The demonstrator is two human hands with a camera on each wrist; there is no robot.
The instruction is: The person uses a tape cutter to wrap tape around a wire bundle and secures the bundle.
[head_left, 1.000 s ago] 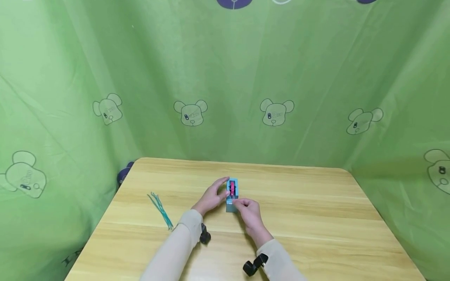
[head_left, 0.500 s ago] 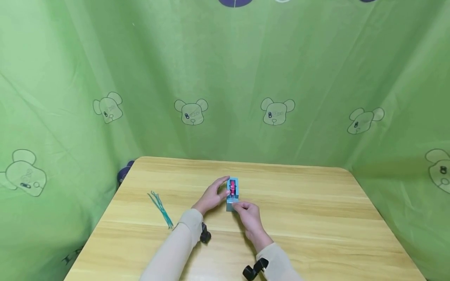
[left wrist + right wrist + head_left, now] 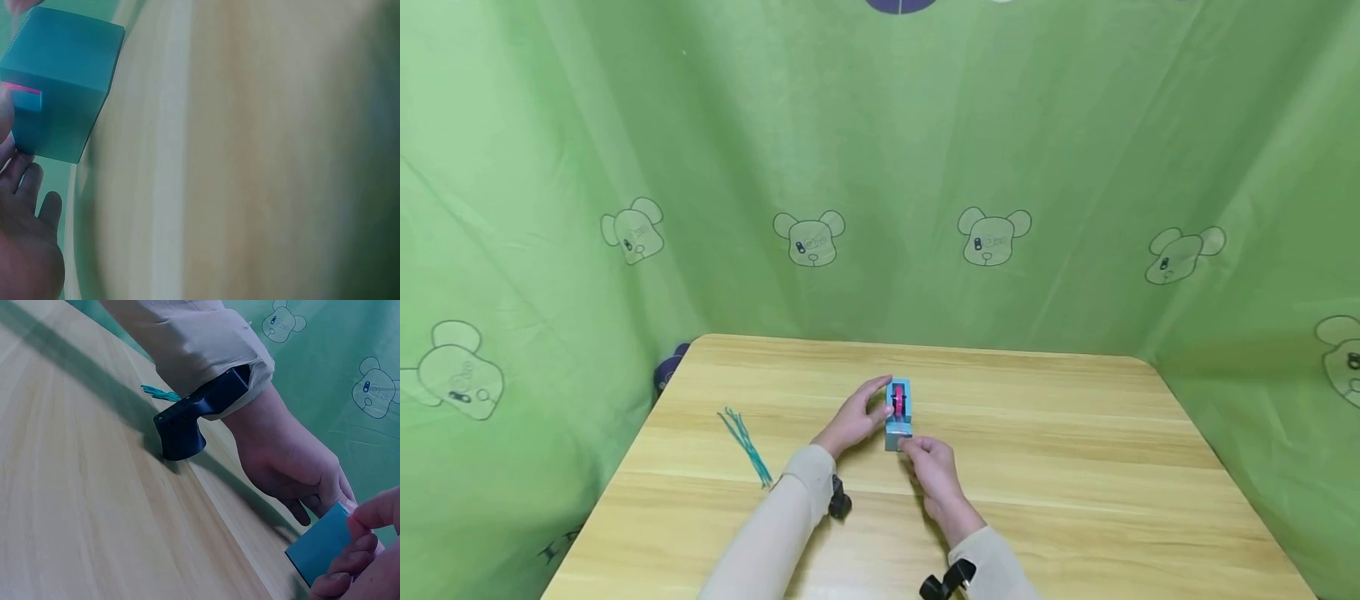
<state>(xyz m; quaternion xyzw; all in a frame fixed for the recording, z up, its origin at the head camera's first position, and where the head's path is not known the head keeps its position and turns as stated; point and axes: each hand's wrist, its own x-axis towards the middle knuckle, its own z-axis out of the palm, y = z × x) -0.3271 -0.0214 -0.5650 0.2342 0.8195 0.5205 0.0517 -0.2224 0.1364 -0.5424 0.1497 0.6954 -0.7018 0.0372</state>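
A blue tape dispenser [image 3: 892, 417] with a pink reel [image 3: 898, 402] stands on the wooden table, its cutting end toward me. My left hand [image 3: 852, 422] holds it from the left side, index finger at the far end and thumb by the reel. In the left wrist view the blue body [image 3: 59, 75] fills the upper left corner, the thumb against its side. My right hand [image 3: 937, 475] pinches the end of the clear tape between thumb and index finger, just in front of the dispenser's near end. The right wrist view shows those fingers [image 3: 375, 515] close to the blue body.
A loose bundle of thin teal strips [image 3: 747, 450] lies on the table [image 3: 1075, 467] to the left of my left forearm. Black cameras are strapped at both wrists. A green curtain [image 3: 895, 150] with bear faces hangs behind and beside the table.
My right hand has drawn slightly down and toward me, from the dispenser's cutting edge to the front of its near end. My left hand keeps its hold on the dispenser.
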